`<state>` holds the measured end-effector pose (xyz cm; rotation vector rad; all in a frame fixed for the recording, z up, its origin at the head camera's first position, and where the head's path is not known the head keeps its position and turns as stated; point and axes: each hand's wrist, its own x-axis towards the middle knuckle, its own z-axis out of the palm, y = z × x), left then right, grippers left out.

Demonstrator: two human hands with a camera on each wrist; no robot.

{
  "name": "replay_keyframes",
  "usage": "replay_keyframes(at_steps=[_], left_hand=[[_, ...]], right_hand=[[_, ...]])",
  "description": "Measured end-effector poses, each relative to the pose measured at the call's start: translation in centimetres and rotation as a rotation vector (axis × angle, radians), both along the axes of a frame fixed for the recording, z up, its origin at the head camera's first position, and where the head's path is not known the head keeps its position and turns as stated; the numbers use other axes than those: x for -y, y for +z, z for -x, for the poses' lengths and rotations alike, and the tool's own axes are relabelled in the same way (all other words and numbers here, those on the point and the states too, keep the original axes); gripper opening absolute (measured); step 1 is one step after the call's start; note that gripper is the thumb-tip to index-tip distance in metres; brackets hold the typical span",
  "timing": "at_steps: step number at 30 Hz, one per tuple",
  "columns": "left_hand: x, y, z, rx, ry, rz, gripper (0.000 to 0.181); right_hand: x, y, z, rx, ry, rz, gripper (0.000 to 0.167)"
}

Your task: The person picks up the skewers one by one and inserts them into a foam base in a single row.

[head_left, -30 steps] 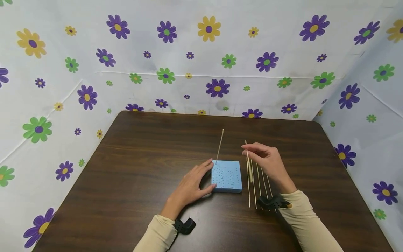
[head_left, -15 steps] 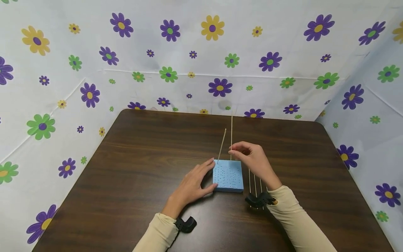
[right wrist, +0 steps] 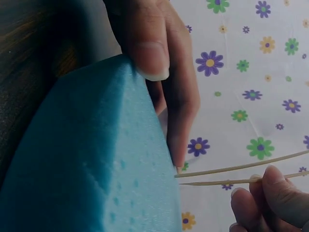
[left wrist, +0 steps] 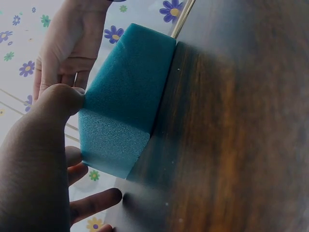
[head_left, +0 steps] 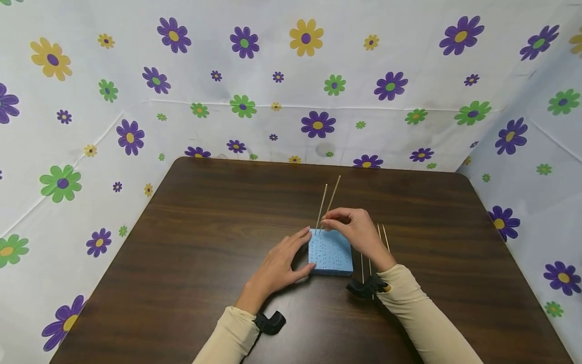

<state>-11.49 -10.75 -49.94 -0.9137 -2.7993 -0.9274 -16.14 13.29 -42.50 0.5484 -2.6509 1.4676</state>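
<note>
A pale blue foam block (head_left: 329, 253) with many small holes in its top lies on the table. My left hand (head_left: 277, 265) holds its left side, thumb at the near corner and fingers at the far one. One thin wooden skewer (head_left: 322, 201) stands in the block's far left corner. My right hand (head_left: 356, 227) pinches a second skewer (head_left: 335, 188) low down, tilted, above the far edge. In the right wrist view this skewer's pointed tip (right wrist: 186, 183) is at the block's top, beside the standing skewer (right wrist: 231, 169); whether it has entered a hole I cannot tell.
Several loose skewers (head_left: 385, 237) lie on the brown table (head_left: 218, 227) right of the block, partly hidden under my right forearm and its black wrist camera (head_left: 366, 287). A flower-patterned cloth (head_left: 263, 50) hangs behind and at the sides.
My right hand has moved left from the loose skewers to the block's far edge, bringing one skewer with it. That skewer has swung round and now leans. My left hand stays on the block.
</note>
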Motion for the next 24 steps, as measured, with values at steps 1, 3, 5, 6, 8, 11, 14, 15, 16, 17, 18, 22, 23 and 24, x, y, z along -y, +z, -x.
replay_keyframes(at_steps=[1,3,5,6,8,11,14,15,16,17,18,22,23,24], left_hand=[[0.01,-0.01,-0.02,-0.002,0.002,0.001,0.075],[0.01,-0.04,-0.04,-0.007,0.006,0.005,0.075],[0.02,-0.04,-0.06,-0.011,0.010,0.009,0.075],[0.02,-0.03,-0.09,-0.010,0.013,0.012,0.075],[0.03,0.00,-0.14,-0.006,0.013,0.012,0.075],[0.01,0.01,-0.16,0.007,0.005,0.009,0.075],[-0.03,-0.02,-0.13,0.013,-0.001,0.009,0.075],[-0.04,-0.03,-0.11,0.012,-0.002,0.007,0.075],[-0.04,-0.04,-0.09,0.007,-0.002,0.004,0.075],[-0.04,-0.03,-0.09,0.002,-0.001,0.004,0.075],[-0.04,-0.04,-0.09,-0.002,0.001,0.003,0.075],[0.02,-0.03,-0.09,-0.002,0.004,0.005,0.075],[0.04,-0.03,-0.10,0.001,0.005,0.006,0.075],[0.06,-0.04,-0.09,0.002,0.004,0.005,0.075]], right_hand=[[0.07,-0.04,-0.01,0.001,-0.001,0.000,0.013],[0.17,-0.09,-0.04,0.009,-0.004,0.009,0.012],[0.26,-0.11,-0.05,0.012,-0.004,0.012,0.011],[0.31,-0.13,-0.05,0.015,-0.005,0.012,0.011],[0.34,-0.22,-0.03,0.013,-0.004,0.006,0.012],[0.31,-0.30,0.02,0.011,-0.004,0.002,0.013],[0.25,-0.32,0.06,0.008,-0.006,-0.007,0.012],[0.26,-0.28,0.07,0.006,-0.005,-0.011,0.012],[0.27,-0.25,0.08,0.005,-0.003,-0.016,0.012],[0.28,-0.22,0.10,0.001,-0.002,-0.022,0.012],[0.29,-0.20,0.12,-0.001,0.000,-0.029,0.012],[0.38,-0.18,0.18,-0.005,0.005,-0.065,0.013],[0.40,-0.18,0.20,-0.005,0.007,-0.073,0.013],[0.45,-0.16,0.21,-0.004,0.010,-0.080,0.013]])
